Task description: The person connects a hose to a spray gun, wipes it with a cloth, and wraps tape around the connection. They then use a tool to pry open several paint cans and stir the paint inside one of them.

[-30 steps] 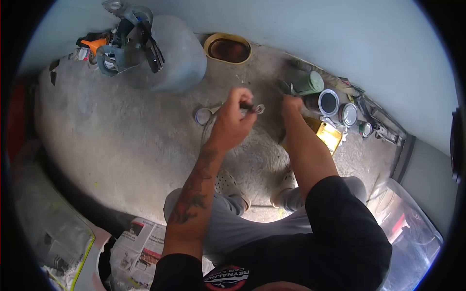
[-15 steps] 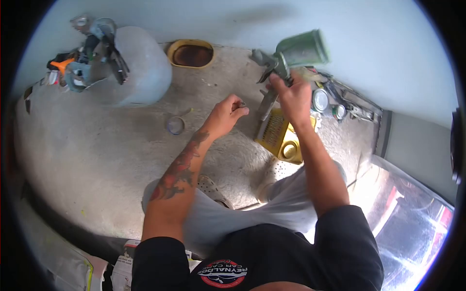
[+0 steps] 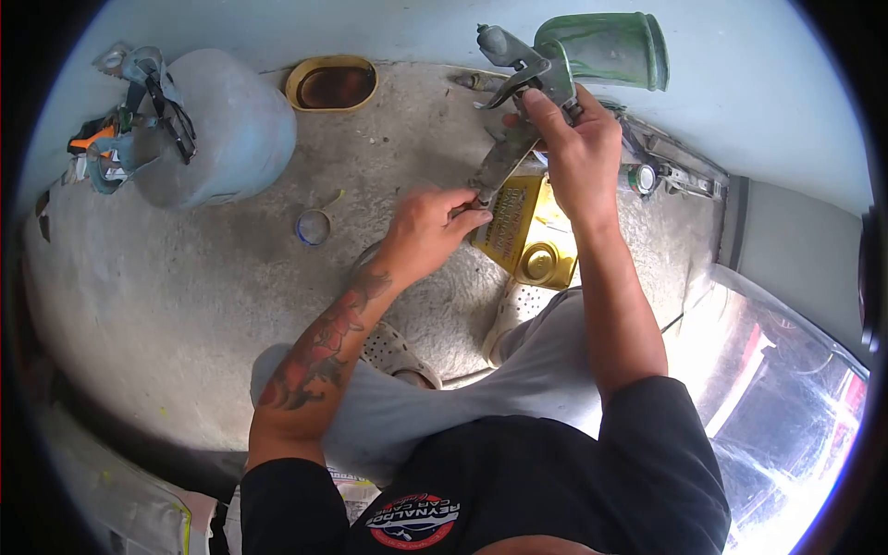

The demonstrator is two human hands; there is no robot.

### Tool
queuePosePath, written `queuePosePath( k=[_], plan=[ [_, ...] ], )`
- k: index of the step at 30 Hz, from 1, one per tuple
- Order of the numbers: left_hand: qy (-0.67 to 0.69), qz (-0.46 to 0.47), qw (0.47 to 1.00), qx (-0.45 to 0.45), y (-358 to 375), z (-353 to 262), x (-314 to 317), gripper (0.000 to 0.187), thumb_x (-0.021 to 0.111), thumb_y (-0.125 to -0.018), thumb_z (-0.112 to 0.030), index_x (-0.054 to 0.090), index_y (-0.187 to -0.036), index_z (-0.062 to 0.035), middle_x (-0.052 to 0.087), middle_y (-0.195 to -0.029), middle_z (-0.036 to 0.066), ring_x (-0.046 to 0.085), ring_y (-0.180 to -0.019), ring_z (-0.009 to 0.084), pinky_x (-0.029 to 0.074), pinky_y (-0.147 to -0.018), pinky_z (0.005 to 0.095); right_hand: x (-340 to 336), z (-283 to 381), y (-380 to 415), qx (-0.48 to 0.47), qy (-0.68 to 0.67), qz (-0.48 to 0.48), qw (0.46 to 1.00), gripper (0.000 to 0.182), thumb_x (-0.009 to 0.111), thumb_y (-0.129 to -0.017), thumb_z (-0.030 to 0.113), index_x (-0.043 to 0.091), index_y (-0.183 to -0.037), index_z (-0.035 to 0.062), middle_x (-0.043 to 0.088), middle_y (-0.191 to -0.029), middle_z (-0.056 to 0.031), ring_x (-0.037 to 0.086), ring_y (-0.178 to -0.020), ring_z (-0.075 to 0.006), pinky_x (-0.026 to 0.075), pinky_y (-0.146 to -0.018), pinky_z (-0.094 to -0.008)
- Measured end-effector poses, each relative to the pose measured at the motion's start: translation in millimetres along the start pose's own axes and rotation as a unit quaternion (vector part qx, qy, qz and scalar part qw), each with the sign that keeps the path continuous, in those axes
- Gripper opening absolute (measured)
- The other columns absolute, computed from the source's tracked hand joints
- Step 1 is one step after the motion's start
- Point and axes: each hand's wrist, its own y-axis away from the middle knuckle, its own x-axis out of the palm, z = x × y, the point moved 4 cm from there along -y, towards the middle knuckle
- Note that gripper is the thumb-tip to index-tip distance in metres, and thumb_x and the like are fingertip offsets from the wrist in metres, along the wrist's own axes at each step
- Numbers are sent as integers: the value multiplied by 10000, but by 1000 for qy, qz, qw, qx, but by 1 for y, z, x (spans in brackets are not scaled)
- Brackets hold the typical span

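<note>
In the head view a paint spray gun (image 3: 555, 76) lies tipped on its side, held up in my right hand (image 3: 585, 153). Those fingers are wrapped round the top of its grip, near the trigger. The green cup (image 3: 609, 55) of the gun points to the right. My left hand (image 3: 427, 231) pinches a small dark metal fitting (image 3: 481, 201) against the lower end of the gun's handle; fingertips hide most of that piece. Below and behind both hands stands a yellow metal can (image 3: 518, 231) with a round cap.
A yellow oval tub (image 3: 294, 88) with dark residue sits by the wall. To the left, a pale blue drum (image 3: 240, 129) carries masks and tools. A tape roll (image 3: 313, 228) lies on the concrete floor. Small cans (image 3: 640, 178) and tools line the right wall.
My left hand has moved right and up to the gun's handle end, bringing the small fitting against it. My right hand has raised the spray gun slightly.
</note>
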Motion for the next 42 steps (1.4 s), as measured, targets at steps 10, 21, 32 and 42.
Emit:
queuePosePath(
  k=[10, 21, 32, 42],
  plan=[
    [70, -106, 991, 45, -9, 12, 14, 223, 737, -915, -152, 626, -978, 30, 623, -666, 45, 552, -539, 81, 427, -510, 270, 4, -8, -14, -8, 9, -6, 1000, 210, 646, -972, 143, 650, -1067, -44, 728, -884, -94, 733, -788, -164, 585, -630, -270],
    [71, -98, 993, 17, -23, 23, 9, 295, 745, -891, -92, 591, -1088, 63, 697, -800, 89, 645, -592, 104, 493, -538, 259, 10, -26, -39, -26, 101, -63, 993, 242, 690, -927, 194, 665, -1008, -33, 750, -775, -93, 677, -640, -101, 497, -548, -230],
    [94, -131, 986, -49, -34, 54, 19, 226, 686, -933, -118, 603, -1078, 36, 700, -797, 78, 659, -588, 137, 527, -541, 307, 23, -36, -35, -63, 125, -75, 987, 281, 708, -899, 230, 661, -965, -40, 740, -751, -148, 737, -700, -228, 552, -664, -347],
    [13, -158, 984, -83, -35, 52, 13, 320, 730, -896, -206, 599, -1087, 15, 687, -798, 136, 691, -602, 203, 533, -571, 342, 32, -35, -30, -34, 138, -54, 988, 255, 680, -932, 231, 662, -973, -20, 744, -775, -125, 716, -687, -193, 528, -651, -324]
  ],
)
